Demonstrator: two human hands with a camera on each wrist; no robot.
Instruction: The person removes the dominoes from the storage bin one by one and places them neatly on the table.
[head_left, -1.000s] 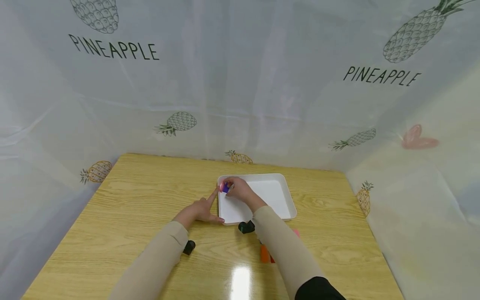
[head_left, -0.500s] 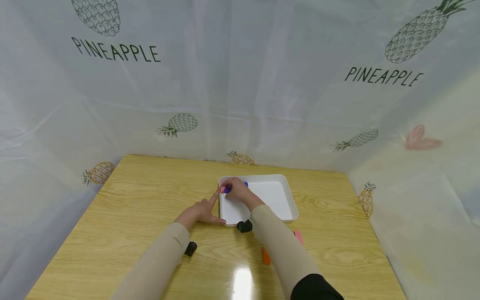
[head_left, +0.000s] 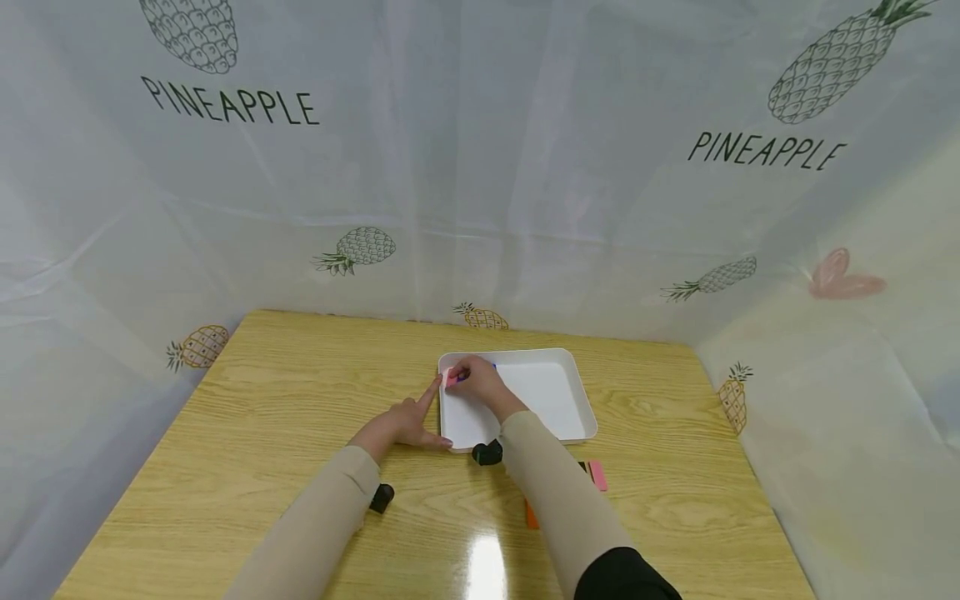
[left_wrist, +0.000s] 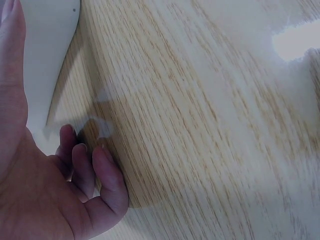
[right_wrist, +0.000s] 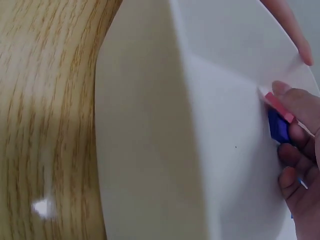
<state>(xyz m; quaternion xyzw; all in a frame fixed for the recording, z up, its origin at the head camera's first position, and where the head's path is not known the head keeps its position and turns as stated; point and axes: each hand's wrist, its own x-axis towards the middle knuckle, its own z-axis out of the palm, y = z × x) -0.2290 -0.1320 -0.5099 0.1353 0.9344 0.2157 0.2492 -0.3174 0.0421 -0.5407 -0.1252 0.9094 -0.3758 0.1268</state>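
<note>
In the head view, my left hand point(head_left: 405, 422) spreads its thumb and straight index finger along the left side of a white tray point(head_left: 551, 400). Its other fingers are loosely bent, as the left wrist view shows. My right hand point(head_left: 480, 385) reaches into the tray's far left corner. There its thumb and fingers pinch a small flat pink block point(right_wrist: 280, 107). A dark blue block point(right_wrist: 278, 129) lies right against the pink one, partly covered by the fingers. Another bit of blue point(head_left: 494, 367) shows behind the right hand.
On the table point(head_left: 315, 358) in front of the tray lie a pink block point(head_left: 597, 475) and an orange block point(head_left: 532, 515), the latter partly hidden by the right sleeve. Black wrist cameras sit under both forearms. A pineapple-print curtain point(head_left: 480, 167) hangs behind.
My right fingers have shifted slightly at the corner, so more pink and less blue shows between them. The blue bit behind the hand has come into view. The left hand stays at the tray.
</note>
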